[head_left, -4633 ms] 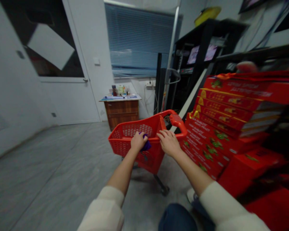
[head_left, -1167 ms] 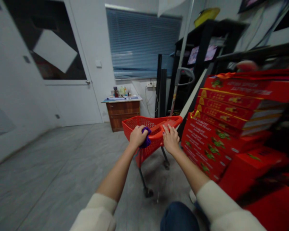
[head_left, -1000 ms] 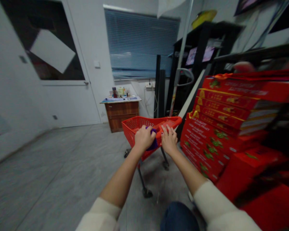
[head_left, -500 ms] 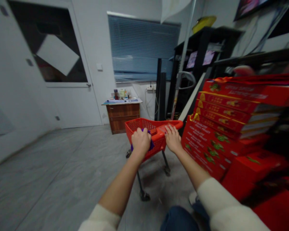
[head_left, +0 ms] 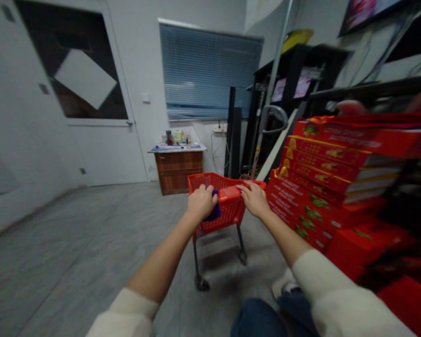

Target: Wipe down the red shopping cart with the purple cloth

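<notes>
A red plastic shopping cart (head_left: 228, 216) on grey legs with wheels stands on the floor in front of me. My left hand (head_left: 200, 204) is closed around a purple cloth (head_left: 214, 211) at the left end of the cart's handle. The cloth hangs down below my fingers. On the right part of the handle rests my right hand (head_left: 254, 197), its fingers curled over the red edge. The palm sides of both hands are hidden.
Stacked red boxes (head_left: 323, 173) rise close on the right. Beyond the cart are a wooden cabinet (head_left: 180, 171) with small bottles on top, a metal pole (head_left: 274, 70) and a black rack (head_left: 294, 65). A white door (head_left: 101, 154) is at the left.
The cart has turned slightly, its basket's far left side and near left wheel shifting. My left hand has moved a little left with the purple cloth; my right hand's fingers are more curled.
</notes>
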Available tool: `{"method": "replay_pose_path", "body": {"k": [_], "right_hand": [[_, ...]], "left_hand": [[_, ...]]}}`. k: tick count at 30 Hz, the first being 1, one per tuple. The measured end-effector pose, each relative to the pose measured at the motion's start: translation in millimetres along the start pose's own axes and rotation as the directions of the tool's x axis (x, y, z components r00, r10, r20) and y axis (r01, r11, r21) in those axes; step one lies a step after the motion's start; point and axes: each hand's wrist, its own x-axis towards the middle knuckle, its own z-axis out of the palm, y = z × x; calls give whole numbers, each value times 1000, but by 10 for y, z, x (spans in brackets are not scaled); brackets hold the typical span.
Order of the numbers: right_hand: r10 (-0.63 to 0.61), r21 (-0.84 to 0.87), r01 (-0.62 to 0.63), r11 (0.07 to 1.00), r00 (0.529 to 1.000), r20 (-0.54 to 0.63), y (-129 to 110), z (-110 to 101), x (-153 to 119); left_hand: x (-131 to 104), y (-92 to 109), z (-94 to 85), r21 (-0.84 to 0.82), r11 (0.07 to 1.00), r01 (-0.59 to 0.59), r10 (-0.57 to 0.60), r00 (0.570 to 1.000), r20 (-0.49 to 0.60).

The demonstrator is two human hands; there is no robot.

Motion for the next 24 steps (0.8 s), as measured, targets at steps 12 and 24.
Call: {"method": "replay_pose_path", "body": {"k": [12,24], "right_hand": [[133,65,-130,989,990,-44,-513,208,-162],[14,-42,-13,999,1000,25,44,75,-219]], "left_hand": [[117,333,234,36,997,62,-53,979,-199],[8,-22,176,-38,999,16,-23,983,-184]]}}
